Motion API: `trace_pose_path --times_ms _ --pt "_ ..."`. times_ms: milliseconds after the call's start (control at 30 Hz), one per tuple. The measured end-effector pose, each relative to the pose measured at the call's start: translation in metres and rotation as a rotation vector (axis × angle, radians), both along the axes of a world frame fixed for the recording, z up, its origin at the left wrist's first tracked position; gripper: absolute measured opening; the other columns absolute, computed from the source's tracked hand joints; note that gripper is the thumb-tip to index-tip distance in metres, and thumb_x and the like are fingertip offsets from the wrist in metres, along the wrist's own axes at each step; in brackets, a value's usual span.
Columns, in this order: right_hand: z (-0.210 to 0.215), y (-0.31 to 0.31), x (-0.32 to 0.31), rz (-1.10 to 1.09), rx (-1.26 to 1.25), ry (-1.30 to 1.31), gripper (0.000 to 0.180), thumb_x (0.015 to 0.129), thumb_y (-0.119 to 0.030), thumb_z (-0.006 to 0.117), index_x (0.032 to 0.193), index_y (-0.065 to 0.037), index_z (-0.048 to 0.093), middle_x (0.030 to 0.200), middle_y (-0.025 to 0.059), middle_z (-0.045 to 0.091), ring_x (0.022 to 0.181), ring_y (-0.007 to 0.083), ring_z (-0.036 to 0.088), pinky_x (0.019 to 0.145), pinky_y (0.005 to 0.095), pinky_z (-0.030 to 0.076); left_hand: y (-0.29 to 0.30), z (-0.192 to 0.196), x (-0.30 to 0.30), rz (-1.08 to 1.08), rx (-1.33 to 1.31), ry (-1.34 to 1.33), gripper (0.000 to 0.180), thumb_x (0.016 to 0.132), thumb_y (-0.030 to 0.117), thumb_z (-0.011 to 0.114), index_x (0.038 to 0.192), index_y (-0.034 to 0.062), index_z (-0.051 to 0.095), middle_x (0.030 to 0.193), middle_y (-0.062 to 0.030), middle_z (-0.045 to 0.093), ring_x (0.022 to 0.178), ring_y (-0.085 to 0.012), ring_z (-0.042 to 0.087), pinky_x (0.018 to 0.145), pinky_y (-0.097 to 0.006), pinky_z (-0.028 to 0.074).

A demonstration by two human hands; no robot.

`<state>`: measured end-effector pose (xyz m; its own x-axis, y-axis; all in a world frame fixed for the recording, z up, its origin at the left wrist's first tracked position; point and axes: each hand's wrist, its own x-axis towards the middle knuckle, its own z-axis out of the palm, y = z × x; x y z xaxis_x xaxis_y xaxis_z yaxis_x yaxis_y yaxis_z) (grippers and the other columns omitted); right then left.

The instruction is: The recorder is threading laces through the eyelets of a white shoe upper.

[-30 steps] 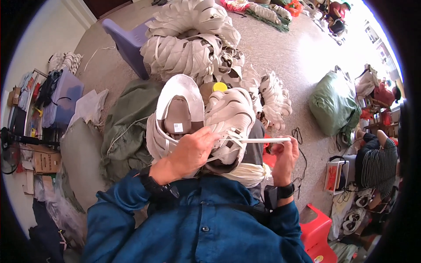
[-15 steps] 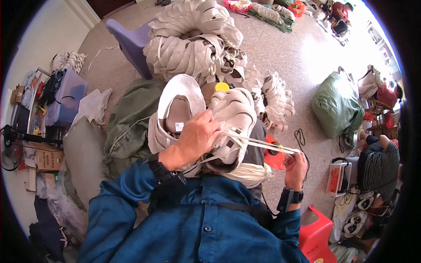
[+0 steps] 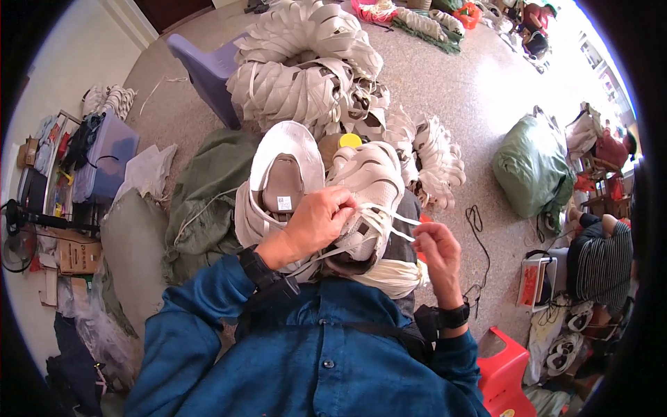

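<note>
A beige shoe upper (image 3: 375, 170) lies on my lap with its toe pointing away from me. My left hand (image 3: 316, 222) is closed in a pinch at its eyelets, where a white shoelace (image 3: 404, 218) comes out. Two strands of that lace curve across to my right hand (image 3: 439, 254), whose thumb and fingers pinch the ends. Left of this shoe, partly covered by my left hand, rests a second pale shoe upper (image 3: 285, 174) with a brown lining and a small white label. Under my right forearm side sits a bundle of cream laces (image 3: 396, 278).
Strung coils of shoe uppers (image 3: 299, 90) are piled ahead beside a purple chair (image 3: 208, 69). A yellow lid (image 3: 349, 140) shows beyond the shoe. Green sacks (image 3: 208, 187) lie left, another green sack (image 3: 531, 167) right. A red stool (image 3: 504, 372) stands near my right elbow; people sit farther right.
My right hand has come back left toward the shoe, and the lace strands, taut before, now hang shorter and looser. My left hand has shifted slightly along the eyelets.
</note>
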<state>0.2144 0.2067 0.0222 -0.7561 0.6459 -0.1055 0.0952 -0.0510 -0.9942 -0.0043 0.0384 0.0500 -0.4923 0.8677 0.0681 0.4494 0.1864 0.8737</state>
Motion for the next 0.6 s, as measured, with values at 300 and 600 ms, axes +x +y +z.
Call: trace_pose_path --times_ms 300,600 --pt "0.018 -0.048 -0.053 0.258 0.588 -0.075 0.020 0.095 -0.005 0.056 0.110 0.003 0.066 0.079 0.0139 0.068 0.073 0.0215 0.068 0.068 0.0335 0.053 -0.003 -0.013 0.011 0.025 0.085 0.530 0.007 0.084 0.010 0.068 0.088 0.0041 0.067 0.087 -0.0123 0.063 0.085 -0.0324 0.061 0.076 -0.043 0.046" --pt "0.021 -0.042 -0.071 0.355 0.041 -0.225 0.019 0.096 -0.009 0.053 0.105 0.004 0.064 0.068 0.0119 0.064 0.053 0.0205 0.062 0.051 0.0340 0.049 -0.022 -0.011 0.031 -0.005 -0.085 0.756 0.032 0.081 0.005 0.065 0.113 -0.0002 0.063 0.100 -0.0124 0.060 0.096 -0.0324 0.059 0.085 -0.040 0.050"
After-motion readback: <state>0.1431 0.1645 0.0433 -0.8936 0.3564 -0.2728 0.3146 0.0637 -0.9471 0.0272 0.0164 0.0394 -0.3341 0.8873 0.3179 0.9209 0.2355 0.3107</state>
